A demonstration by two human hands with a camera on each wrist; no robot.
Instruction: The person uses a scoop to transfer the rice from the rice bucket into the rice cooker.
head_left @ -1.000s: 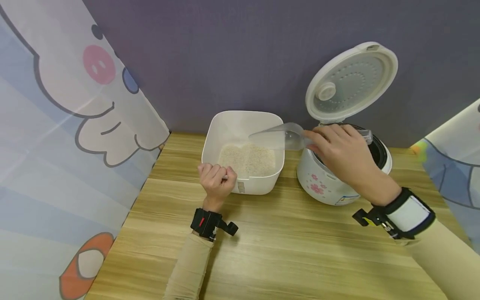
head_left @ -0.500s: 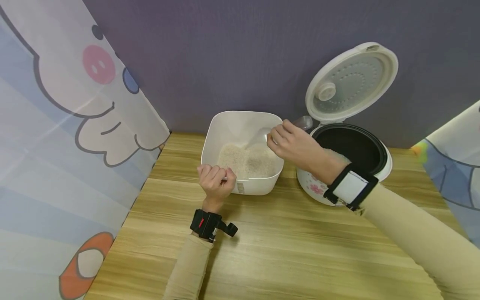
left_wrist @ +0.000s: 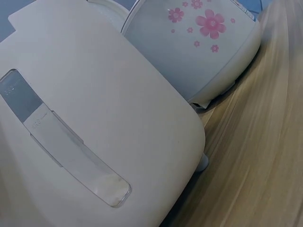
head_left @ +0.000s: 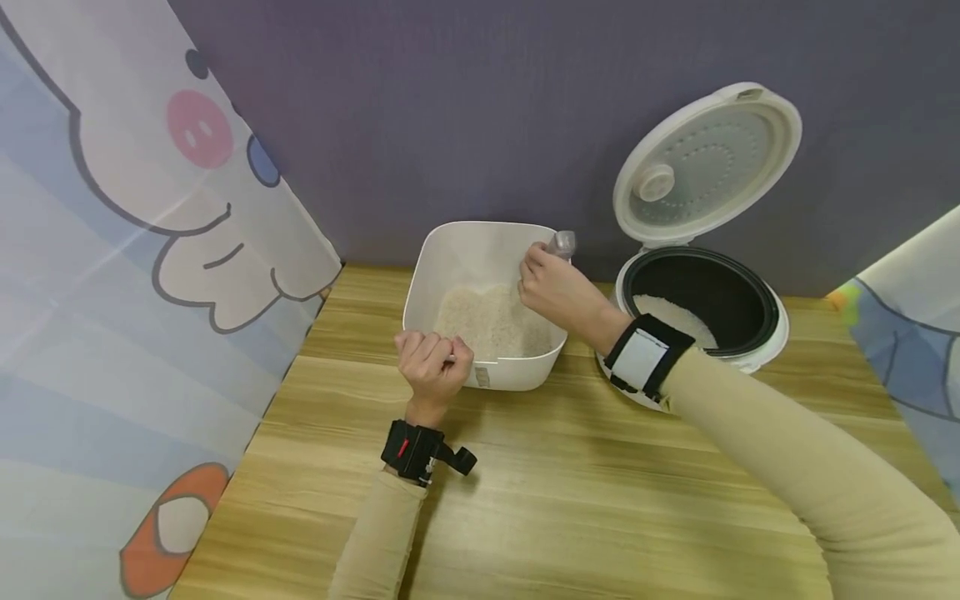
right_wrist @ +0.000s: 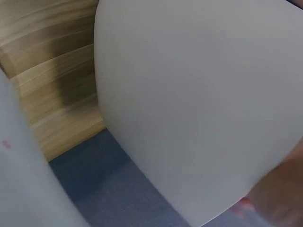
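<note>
A white rice bin [head_left: 517, 375], part filled with rice [head_left: 480, 321], stands on the wooden table. My left hand [head_left: 433, 367] grips its front left rim with curled fingers. Over the right side of the bin, my right hand [head_left: 555, 287] holds a clear plastic scoop; the handle end [head_left: 562, 243] sticks up behind the fingers, while the scoop's bowl is hidden by the hand. In the left wrist view the bin's front wall [left_wrist: 109, 94] with its clear window strip [left_wrist: 71, 146] shows close up. The right wrist view shows the bin's side wall [right_wrist: 189, 94].
Right of the bin stands a white rice cooker [left_wrist: 203, 52] with pink flowers, its lid [head_left: 708, 167] raised. White rice [head_left: 675, 317] lies in its dark inner pot [head_left: 720, 292], under my right forearm. A dark wall [head_left: 450, 125] rises behind; a cartoon-print cloth [head_left: 112, 375] hangs at left.
My right hand with the scoop has moved left from above the rice cooker to the rice bin, and the scoop has tipped down into it. My left hand stays at the rim.
</note>
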